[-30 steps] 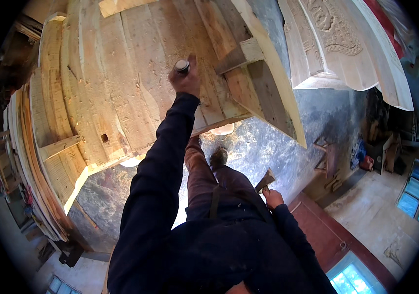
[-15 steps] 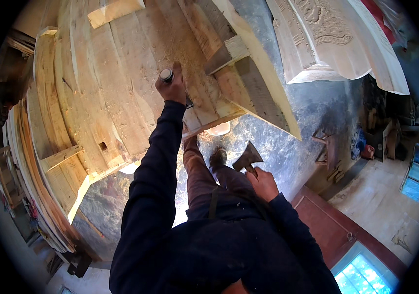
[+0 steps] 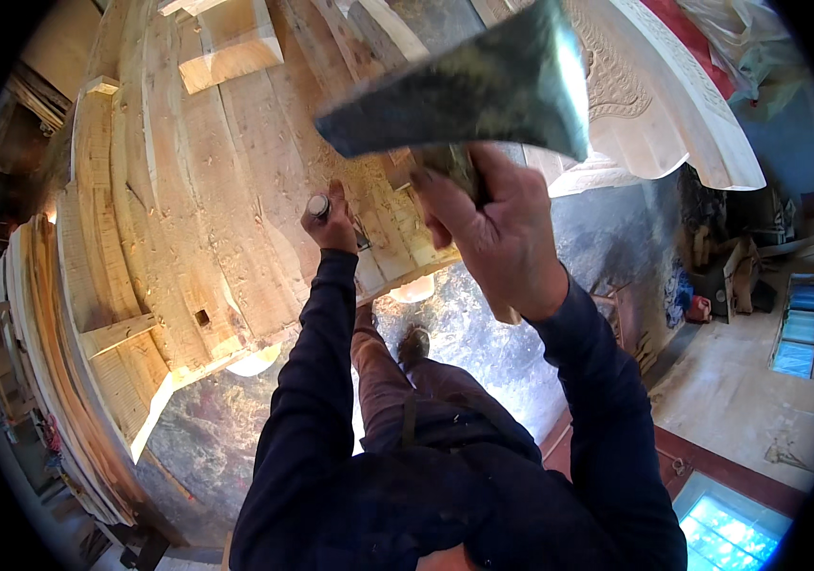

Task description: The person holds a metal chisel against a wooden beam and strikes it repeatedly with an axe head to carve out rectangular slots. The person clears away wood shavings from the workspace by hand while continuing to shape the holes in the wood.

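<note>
My left hand [image 3: 334,228] is closed around an upright chisel [image 3: 317,205], whose round, metal-ringed handle end points up at me; its blade is hidden below my fist. It stands on a broad surface of wooden planks [image 3: 250,209], beside a dark slot [image 3: 362,238] cut near the planks' front edge. Raised high and close to me, my right hand [image 3: 516,238] grips a hatchet [image 3: 469,90] by its wooden handle. The wide dark metal head hangs over the planks and covers part of them from view.
A thick wood block [image 3: 231,65] lies on the far planks. A small square hole [image 3: 202,317] pierces them at left. Stacked boards [image 3: 64,381] line the left side. A carved pale wooden piece [image 3: 654,105] stands far right. Wood chips are scattered over the planks.
My right hand has swung the hatchet from low beside my leg up high in front of me. My left hand keeps the chisel at the same spot on the planks, while the view has shifted slightly.
</note>
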{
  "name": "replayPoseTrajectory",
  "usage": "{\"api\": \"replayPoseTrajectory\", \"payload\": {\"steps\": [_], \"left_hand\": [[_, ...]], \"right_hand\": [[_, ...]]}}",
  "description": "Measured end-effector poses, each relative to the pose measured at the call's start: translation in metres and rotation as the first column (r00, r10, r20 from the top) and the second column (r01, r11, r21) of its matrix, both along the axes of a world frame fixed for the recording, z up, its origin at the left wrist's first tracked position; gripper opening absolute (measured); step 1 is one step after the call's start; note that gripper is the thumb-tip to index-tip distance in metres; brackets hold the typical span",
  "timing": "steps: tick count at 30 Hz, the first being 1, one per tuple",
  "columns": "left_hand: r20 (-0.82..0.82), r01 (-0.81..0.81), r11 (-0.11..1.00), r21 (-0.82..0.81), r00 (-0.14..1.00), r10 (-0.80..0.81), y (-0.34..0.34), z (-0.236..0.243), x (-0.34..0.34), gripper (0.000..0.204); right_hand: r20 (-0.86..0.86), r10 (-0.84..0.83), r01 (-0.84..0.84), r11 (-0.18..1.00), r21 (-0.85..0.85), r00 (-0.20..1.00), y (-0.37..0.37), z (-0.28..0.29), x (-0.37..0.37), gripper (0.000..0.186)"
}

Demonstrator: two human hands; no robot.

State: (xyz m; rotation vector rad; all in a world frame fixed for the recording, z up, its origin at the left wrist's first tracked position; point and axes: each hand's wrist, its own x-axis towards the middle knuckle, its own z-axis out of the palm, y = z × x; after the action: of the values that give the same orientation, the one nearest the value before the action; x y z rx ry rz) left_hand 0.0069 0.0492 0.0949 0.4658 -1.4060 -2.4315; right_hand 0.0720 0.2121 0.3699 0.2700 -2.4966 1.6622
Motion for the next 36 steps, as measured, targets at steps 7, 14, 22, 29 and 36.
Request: {"api": "replayPoseTrajectory", "payload": {"steps": [7, 14, 22, 29, 36], "left_hand": [[-0.228, -0.115, 0.906, -0.407, 0.973, 0.021, 0.010, -0.039, 0.004, 0.019], [-0.044, 0.140, 0.961, -0.239, 0.987, -0.155, 0.006, -0.040, 0.013, 0.005], [-0.210, 0.141, 0.928, -0.346, 0.952, -0.223, -0.003, -0.039, 0.007, 0.012], [-0.198, -0.002, 0.902, -0.432, 0.976, -0.093, -0.008, -0.045, 0.011, 0.014], [0.065, -0.038, 0.976, 0.216, 0.998, 0.024, -0.061, -0.027, 0.004, 0.041]], "right_hand": [[-0.098, 0.127, -0.098, 0.959, 0.264, 0.987, -0.038, -0.020, -0.025, 0.022], [0.007, 0.185, -0.165, 0.861, 0.481, 0.983, -0.025, -0.077, -0.035, 0.026], [-0.302, -0.028, 0.031, 0.999, 0.006, 0.953, -0.051, 0.010, -0.042, 0.024], [0.107, 0.152, -0.182, 0.894, 0.408, 0.983, -0.004, -0.105, -0.012, 0.028], [0.599, -0.135, -0.009, 0.973, 0.232, 0.789, 0.030, -0.162, 0.095, 0.036]]}}
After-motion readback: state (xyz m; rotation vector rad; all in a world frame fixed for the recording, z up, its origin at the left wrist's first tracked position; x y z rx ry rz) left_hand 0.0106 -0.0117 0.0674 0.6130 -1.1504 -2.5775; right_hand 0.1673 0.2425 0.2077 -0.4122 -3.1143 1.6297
